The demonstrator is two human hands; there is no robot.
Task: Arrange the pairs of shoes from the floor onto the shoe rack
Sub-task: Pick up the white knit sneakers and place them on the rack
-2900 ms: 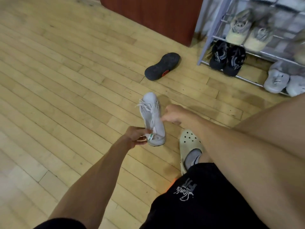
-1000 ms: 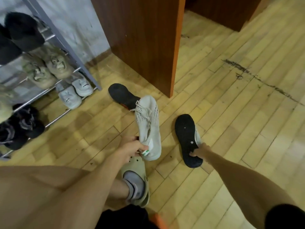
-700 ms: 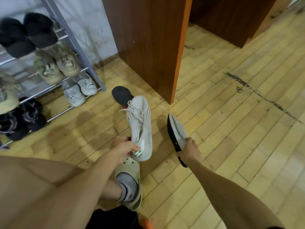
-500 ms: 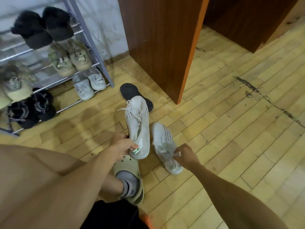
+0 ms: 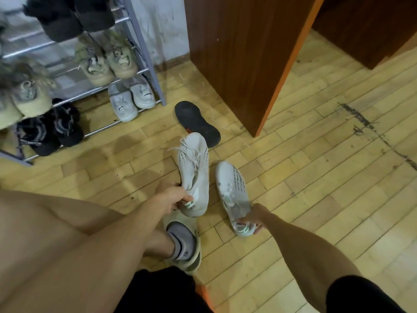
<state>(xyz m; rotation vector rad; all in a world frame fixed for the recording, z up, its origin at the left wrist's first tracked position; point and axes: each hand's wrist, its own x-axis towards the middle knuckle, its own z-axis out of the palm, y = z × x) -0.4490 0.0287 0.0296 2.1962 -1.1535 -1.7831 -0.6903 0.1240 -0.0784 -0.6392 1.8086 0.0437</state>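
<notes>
The shoe rack [image 5: 144, 53] looks crowded, and that is the worry: little bare rail shows within the frame, so pushing a new pair in could nudge a neighbour off. On the floor [image 5: 316, 177] between person and rack lies a black shoe [image 5: 196, 123], sole up, right beside the lifted sneaker's toe. A careless step there could mean a trip. The left hand [image 5: 173, 197] has its fingers curled round the heel of one white sneaker [image 5: 194, 168], toe pointing away and laces dangling loose, ready to snag on a rail. The right hand [image 5: 252, 216] pinches the heel of the matching sneaker [image 5: 232, 184]. Whether that one is clear of the floor I cannot tell. Heel-only grips are thin, so either shoe could swing or slip.

Now the rack's load. A dark fuzzy pair [image 5: 67, 16] sits highest, with an olive-beige pair [image 5: 106, 59] and a tan pair [image 5: 24, 98] below. On the lowest rails are a black pair [image 5: 49, 132] and a small white pair [image 5: 130, 98].
</notes>
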